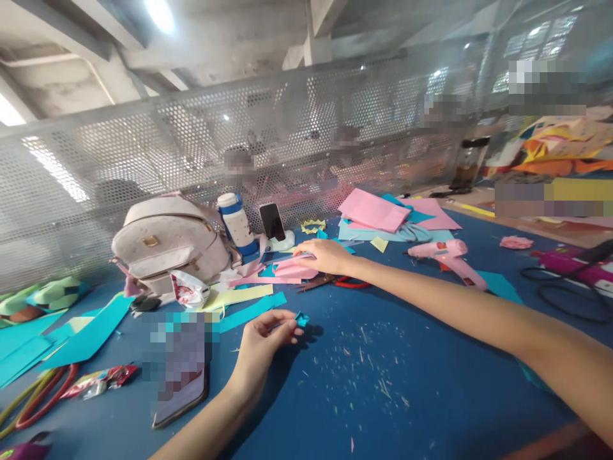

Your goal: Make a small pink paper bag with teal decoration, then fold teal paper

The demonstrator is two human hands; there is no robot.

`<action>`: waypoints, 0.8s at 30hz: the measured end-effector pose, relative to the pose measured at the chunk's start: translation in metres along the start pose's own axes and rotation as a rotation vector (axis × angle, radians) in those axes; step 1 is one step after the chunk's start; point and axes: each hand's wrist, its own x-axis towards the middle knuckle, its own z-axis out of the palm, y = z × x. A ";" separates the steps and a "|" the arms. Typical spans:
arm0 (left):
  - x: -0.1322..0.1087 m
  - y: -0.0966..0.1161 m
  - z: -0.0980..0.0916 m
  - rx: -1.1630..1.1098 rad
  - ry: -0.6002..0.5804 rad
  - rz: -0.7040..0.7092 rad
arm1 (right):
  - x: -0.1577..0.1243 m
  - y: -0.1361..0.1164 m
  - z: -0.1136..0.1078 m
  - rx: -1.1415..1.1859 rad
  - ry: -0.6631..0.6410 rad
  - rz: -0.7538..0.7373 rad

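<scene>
My left hand (266, 332) hovers low over the blue table (364, 396), its fingers pinched on a small teal folded paper piece (301, 318). My right hand (324, 255) is stretched far across the table and rests on a pile of pink paper strips (287, 271), fingers closed over their right end. Red-handled scissors (335, 282) lie just under that wrist. Teal paper strips (249, 311) lie between the two hands.
A pale backpack (167, 243), a blue-and-white bottle (236, 223) and a propped phone (272, 221) stand at the back. A pink glue gun (447, 254), pink and teal sheets (378, 214), another phone (184, 390), and paper scraps cover the table. A perforated metal screen (143, 160) stands behind.
</scene>
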 end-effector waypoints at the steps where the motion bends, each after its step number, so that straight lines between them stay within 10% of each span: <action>1: 0.001 0.000 -0.001 -0.003 0.009 0.002 | -0.001 -0.003 -0.001 0.011 -0.030 -0.014; 13: 0.001 0.002 -0.002 -0.032 0.061 -0.004 | 0.005 0.003 -0.006 0.165 -0.072 0.184; 24: 0.002 0.005 -0.004 0.091 0.043 0.066 | -0.009 -0.011 -0.016 0.793 -0.227 0.264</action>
